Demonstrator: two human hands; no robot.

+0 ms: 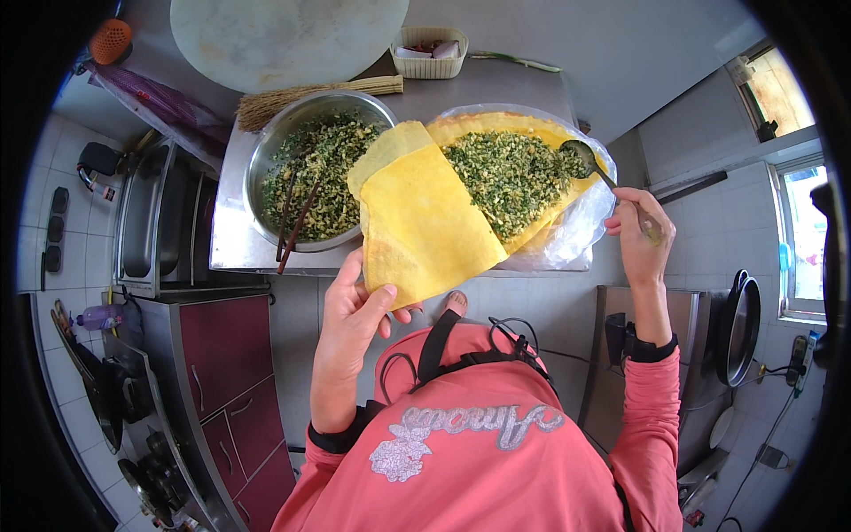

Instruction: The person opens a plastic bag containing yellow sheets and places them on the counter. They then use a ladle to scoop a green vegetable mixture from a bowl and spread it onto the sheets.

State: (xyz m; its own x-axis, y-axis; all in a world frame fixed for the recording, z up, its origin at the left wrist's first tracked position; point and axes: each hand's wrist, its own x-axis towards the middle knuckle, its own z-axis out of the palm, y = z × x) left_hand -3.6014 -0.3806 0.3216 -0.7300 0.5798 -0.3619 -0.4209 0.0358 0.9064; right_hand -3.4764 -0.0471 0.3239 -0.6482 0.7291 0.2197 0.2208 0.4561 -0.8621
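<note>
My left hand (347,312) pinches the near corner of a thin yellow wrapper sheet (430,226), thumb on top, with that corner raised off the counter. The sheet is folded over toward the left, beside chopped green and pale filling (505,177) spread on more yellow sheet. In my right hand (643,238) is the handle of a metal spoon (578,152), whose bowl rests at the filling's right edge. Clear plastic (567,238) lies under the wrapper. On the left, a steel bowl (255,191) holds more filling, with a pair of chopsticks (300,222) leaning in it.
Behind the bowl lie a straw whisk brush (319,96) and a large round board (284,40). A cream basket (431,53) with onion pieces and a green stalk (519,61) sit at the back. A sink (146,213) stands left; a pan (737,328) hangs right.
</note>
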